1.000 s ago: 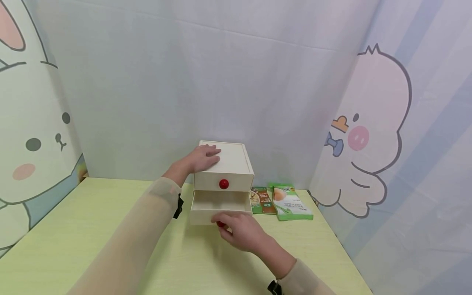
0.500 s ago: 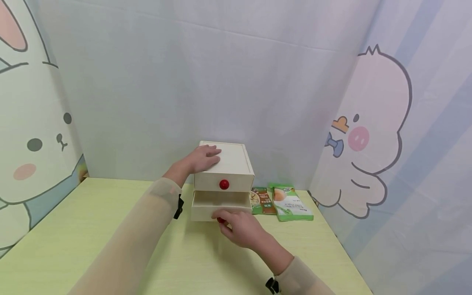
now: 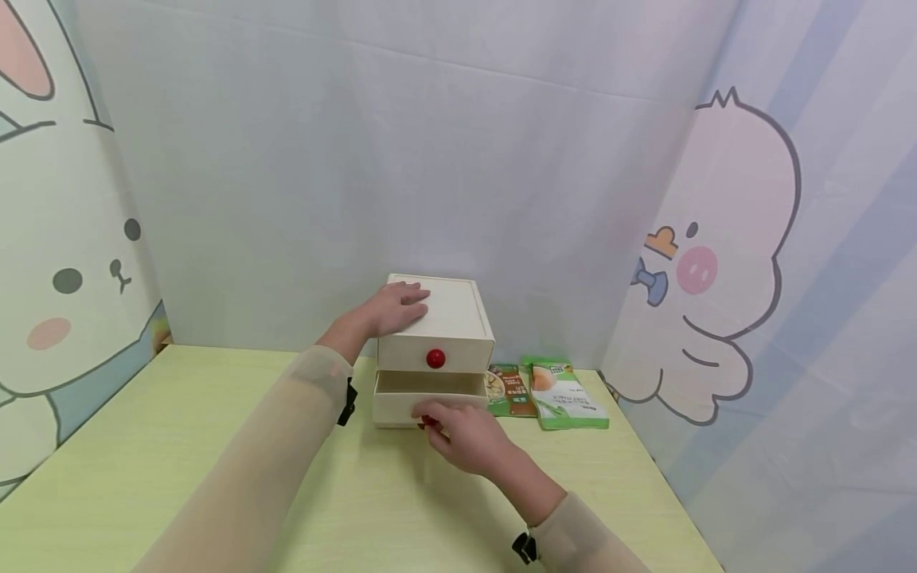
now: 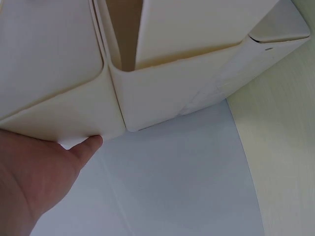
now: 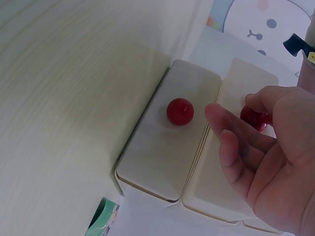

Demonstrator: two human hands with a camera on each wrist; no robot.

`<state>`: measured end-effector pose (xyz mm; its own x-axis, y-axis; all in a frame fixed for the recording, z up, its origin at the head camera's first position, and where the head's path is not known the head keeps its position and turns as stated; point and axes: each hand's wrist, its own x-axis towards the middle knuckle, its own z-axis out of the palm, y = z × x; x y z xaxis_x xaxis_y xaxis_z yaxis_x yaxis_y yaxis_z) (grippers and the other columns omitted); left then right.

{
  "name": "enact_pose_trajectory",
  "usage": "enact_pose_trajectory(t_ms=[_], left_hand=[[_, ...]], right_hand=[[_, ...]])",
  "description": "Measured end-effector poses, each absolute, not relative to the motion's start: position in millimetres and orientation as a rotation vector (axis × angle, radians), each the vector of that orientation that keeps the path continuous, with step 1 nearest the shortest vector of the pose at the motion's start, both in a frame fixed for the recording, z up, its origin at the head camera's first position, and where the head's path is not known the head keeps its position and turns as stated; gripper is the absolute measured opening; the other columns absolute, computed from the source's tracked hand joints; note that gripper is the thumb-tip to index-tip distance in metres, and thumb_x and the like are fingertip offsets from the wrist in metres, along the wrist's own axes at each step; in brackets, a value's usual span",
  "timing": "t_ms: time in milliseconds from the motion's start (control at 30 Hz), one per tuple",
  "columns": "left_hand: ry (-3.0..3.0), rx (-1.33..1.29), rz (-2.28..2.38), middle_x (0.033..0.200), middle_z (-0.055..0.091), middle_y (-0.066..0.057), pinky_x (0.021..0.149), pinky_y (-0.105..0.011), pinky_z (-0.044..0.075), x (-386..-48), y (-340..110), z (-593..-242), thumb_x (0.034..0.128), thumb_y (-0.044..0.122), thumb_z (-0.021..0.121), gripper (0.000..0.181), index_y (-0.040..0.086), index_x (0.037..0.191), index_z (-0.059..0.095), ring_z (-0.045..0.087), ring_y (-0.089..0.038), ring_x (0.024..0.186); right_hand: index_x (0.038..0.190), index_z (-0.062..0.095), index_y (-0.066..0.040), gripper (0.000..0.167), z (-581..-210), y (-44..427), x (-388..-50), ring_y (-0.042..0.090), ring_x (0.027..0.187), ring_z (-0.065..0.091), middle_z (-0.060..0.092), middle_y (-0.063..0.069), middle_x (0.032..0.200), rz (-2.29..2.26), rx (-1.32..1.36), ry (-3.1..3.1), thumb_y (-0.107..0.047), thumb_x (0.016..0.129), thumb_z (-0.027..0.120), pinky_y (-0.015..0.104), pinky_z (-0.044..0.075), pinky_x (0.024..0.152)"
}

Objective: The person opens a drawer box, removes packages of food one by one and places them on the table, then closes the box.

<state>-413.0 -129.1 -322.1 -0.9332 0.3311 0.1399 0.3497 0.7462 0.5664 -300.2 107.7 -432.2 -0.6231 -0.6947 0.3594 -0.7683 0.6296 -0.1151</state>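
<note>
A small white two-drawer cabinet [image 3: 446,306] stands at the back of the table. My left hand [image 3: 396,308] rests on its top near the left edge, fingers extended; the left wrist view shows the thumb [image 4: 87,149] along the cabinet's edge. The upper drawer [image 3: 401,353], with a red knob [image 3: 435,358], is in. Below it, the lower drawer [image 3: 394,409] sticks out partway, its visible inside bare. My right hand [image 3: 469,436] pinches the lower drawer's red knob [image 3: 428,420], mostly hidden by the fingers. In the right wrist view, a red knob [image 5: 252,118] shows between curled fingers.
Right of the cabinet lie a brown-and-green food packet [image 3: 510,390] and a green-and-white packet [image 3: 566,396] on the pale yellow-green table [image 3: 215,446]. A light curtain [image 3: 458,159] with cartoon animals hangs close behind and at the sides.
The lower drawer has slid inward toward the cabinet, and my right hand has moved forward with its knob. My left hand has stayed on the cabinet top.
</note>
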Motion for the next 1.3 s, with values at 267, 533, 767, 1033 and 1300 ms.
enact_pose_trajectory(t_ms=[267, 533, 767, 1033, 1300], left_hand=[[-2.893, -0.582, -0.952, 0.183, 0.028, -0.009, 0.138, -0.066, 0.011, -414, -130, -323, 0.1145, 0.043, 0.043, 0.060, 0.018, 0.169, 0.045, 0.010, -0.038, 0.173], [-2.883, -0.588, -0.965, 0.183, 0.027, -0.010, 0.138, -0.066, 0.011, -415, -130, -324, 0.1143, 0.043, 0.043, 0.060, 0.018, 0.169, 0.045, 0.010, -0.038, 0.173], [-2.888, -0.579, -0.966, 0.183, 0.027, -0.010, 0.138, -0.066, 0.012, -416, -130, -325, 0.1140, 0.044, 0.043, 0.061, 0.019, 0.169, 0.045, 0.011, -0.038, 0.173], [-2.878, -0.592, -0.966, 0.183, 0.029, -0.010, 0.138, -0.065, 0.011, -415, -131, -324, 0.1139, 0.043, 0.043, 0.060, 0.017, 0.169, 0.046, 0.011, -0.038, 0.173], [-2.879, -0.601, -0.966, 0.183, 0.028, -0.010, 0.138, -0.065, 0.011, -415, -131, -324, 0.1141, 0.043, 0.043, 0.061, 0.017, 0.169, 0.046, 0.010, -0.038, 0.173]], right_hand=[[0.130, 0.075, -0.020, 0.025, -434, 106, -306, 0.005, 0.076, 0.063, 0.082, -0.004, 0.115, 0.362, 1.189, -2.515, -0.016, 0.105, 0.074, 0.018, 0.050, 0.065], [0.132, 0.074, -0.021, 0.026, -434, 105, -310, 0.007, 0.076, 0.063, 0.082, -0.005, 0.118, 0.352, 1.151, -2.550, -0.017, 0.106, 0.072, 0.020, 0.052, 0.067], [0.132, 0.073, -0.022, 0.026, -434, 103, -316, 0.006, 0.075, 0.061, 0.081, -0.004, 0.116, 0.360, 1.115, -2.610, -0.017, 0.107, 0.071, 0.020, 0.053, 0.068], [0.131, 0.073, -0.023, 0.024, -433, 99, -321, 0.006, 0.068, 0.054, 0.080, -0.003, 0.108, 0.354, 1.086, -2.625, -0.017, 0.108, 0.069, 0.020, 0.046, 0.062], [0.130, 0.074, -0.022, 0.024, -434, 97, -326, 0.006, 0.064, 0.053, 0.081, -0.002, 0.109, 0.339, 1.079, -2.578, -0.015, 0.107, 0.069, 0.021, 0.042, 0.056]])
